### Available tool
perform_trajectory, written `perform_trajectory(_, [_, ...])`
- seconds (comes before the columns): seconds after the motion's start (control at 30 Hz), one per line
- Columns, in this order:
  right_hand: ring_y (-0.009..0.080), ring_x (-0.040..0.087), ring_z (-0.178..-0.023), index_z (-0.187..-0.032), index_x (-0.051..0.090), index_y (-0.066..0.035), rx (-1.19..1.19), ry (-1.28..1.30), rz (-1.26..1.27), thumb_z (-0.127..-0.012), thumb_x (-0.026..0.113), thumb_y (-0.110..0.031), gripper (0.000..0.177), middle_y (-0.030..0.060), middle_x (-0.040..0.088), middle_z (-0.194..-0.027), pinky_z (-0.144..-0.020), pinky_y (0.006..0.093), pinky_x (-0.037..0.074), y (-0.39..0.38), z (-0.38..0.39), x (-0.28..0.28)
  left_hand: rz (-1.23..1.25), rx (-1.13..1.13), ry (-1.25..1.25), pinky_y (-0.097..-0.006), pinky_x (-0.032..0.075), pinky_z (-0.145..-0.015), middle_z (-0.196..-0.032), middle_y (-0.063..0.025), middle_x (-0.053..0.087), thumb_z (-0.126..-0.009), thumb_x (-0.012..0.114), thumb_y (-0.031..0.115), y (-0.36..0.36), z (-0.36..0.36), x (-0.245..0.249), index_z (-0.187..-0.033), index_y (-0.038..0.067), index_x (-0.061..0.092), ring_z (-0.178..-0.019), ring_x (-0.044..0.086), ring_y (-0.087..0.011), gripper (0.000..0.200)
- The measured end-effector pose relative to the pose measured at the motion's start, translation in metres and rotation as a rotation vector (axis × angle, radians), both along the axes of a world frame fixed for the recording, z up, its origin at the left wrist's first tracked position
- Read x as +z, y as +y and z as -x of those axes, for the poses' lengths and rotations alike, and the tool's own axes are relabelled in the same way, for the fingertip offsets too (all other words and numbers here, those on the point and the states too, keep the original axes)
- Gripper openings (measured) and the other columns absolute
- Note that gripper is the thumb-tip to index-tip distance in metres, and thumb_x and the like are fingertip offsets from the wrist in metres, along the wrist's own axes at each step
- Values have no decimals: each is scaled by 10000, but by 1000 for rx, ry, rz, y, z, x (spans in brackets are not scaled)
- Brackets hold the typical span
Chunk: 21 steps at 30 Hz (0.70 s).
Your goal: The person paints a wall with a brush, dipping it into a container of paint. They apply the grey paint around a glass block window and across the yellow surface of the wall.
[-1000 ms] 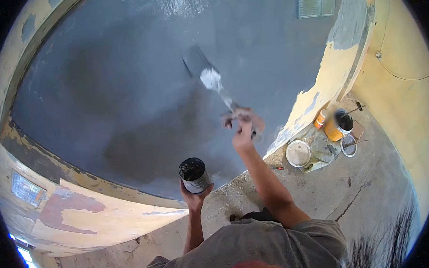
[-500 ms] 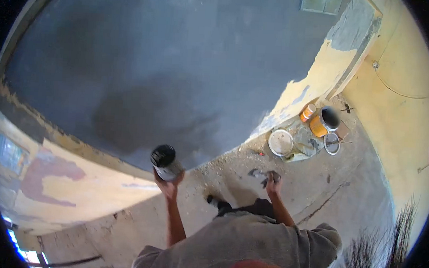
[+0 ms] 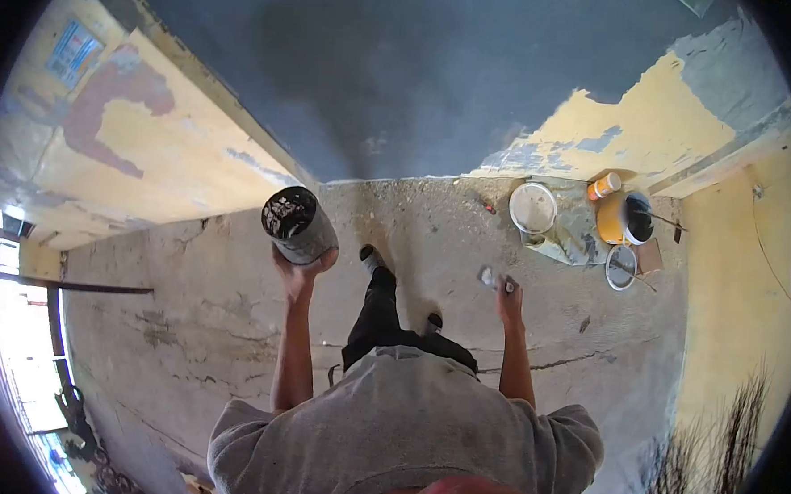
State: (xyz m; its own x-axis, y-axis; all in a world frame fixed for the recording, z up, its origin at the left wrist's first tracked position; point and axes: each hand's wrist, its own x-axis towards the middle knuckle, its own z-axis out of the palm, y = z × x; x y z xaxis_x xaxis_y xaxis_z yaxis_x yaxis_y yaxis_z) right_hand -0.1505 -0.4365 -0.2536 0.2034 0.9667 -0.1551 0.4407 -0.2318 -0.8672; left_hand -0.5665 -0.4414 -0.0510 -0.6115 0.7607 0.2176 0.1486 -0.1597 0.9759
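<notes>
Left hand [image 3: 301,269] cupping can [image 3: 308,234], right [image 3: 511,301] gripping apparent tool [image 3: 488,275]

The small pale-tipped tool [image 3: 489,276] in the right hand [image 3: 510,298] is too blurred and covered for its shape to show, the grey cylindrical can [image 3: 310,239] hides part of the left hand [image 3: 301,273], and the top edge cuts off the pale green panel [image 3: 697,2].

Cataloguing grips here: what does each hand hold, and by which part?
Left hand: the pot, cupped around its lower end. Right hand: a tool, gripped part too blurred to tell.
</notes>
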Motion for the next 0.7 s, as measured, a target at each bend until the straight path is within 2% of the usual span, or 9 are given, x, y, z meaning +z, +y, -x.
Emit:
perform_trajectory(0.03, [349,639,-697,-869,638,17,42,-213,116,-902,522,-322,361,231,636,-743,-620,408,473,-9,-14,-3,-5,13,-5,-326,444,-862,-1097,-66,587,-476,868,212,-15,-7,3,-1189,35,524,-974,561,-190,811])
perform_trajectory(0.07, [349,639,-697,-869,638,17,57,-219,103,-902,522,-322,361,231,636,-743,-620,408,473,-19,-25,-7,4,-43,-31,-329,448,-864,-1095,-66,591,-474,871,219,-35,-15,9,-1189,34,524,-979,565,-194,817])
perform_trajectory(0.1, [403,622,-741,-831,628,23,76,-245,142,-896,512,-328,375,261,623,-763,-633,451,468,-36,-32,-11,23,-100,-51,-333,451,-866,-1093,-66,595,-472,875,226,-55,-20,12,-1190,33,524,-984,568,-198,822])
perform_trajectory(0.17, [458,606,-785,-792,617,29,107,-260,193,-891,502,-333,393,291,610,-784,-646,494,463,-67,-41,-31,45,-45,-55,-336,456,-864,-1096,-69,596,-467,877,229,-81,-28,10,-1186,31,527,-984,570,-199,824])
perform_trajectory(0.23, [310,644,-617,-721,596,55,110,-292,307,-887,528,-349,443,202,618,-628,-578,441,467,-84,-50,-63,58,-10,-61,-339,461,-862,-1100,-72,598,-463,879,231,-103,-32,11,-1182,29,529,-984,573,-200,825])
perform_trajectory(0.4, [243,630,-558,-744,626,37,78,-244,149,-874,560,-290,358,152,621,-603,-536,393,472,-84,-5,-57,42,3,-18,-335,478,-843,-1086,-76,607,-458,885,226,-127,-20,10,-1163,20,539,-954,589,-200,812])
perform_trajectory(0.53, [148,571,-518,-771,655,7,66,0,-2,-869,590,-227,262,74,612,-600,-483,322,441,-77,59,11,-7,-48,-32,-330,484,-838,-1073,-84,616,-470,887,226,-158,-5,19,-1154,15,539,-955,598,-201,795])
perform_trajectory(0.6, [118,543,-506,-752,643,-12,99,88,-61,-869,597,-232,254,51,593,-591,-463,297,412,-85,84,36,39,-141,127,-333,493,-829,-1076,-99,622,-488,887,212,-183,10,21,-1152,10,533,-961,606,-199,779])
perform_trajectory(0.7, [76,504,-485,-718,610,-50,130,267,-146,-868,614,-245,246,17,556,-569,-425,258,360,-90,110,82,-23,-196,139,-339,499,-824,-1070,-114,630,-501,888,206,-218,29,22,-1153,6,525,-956,615,-200,772])
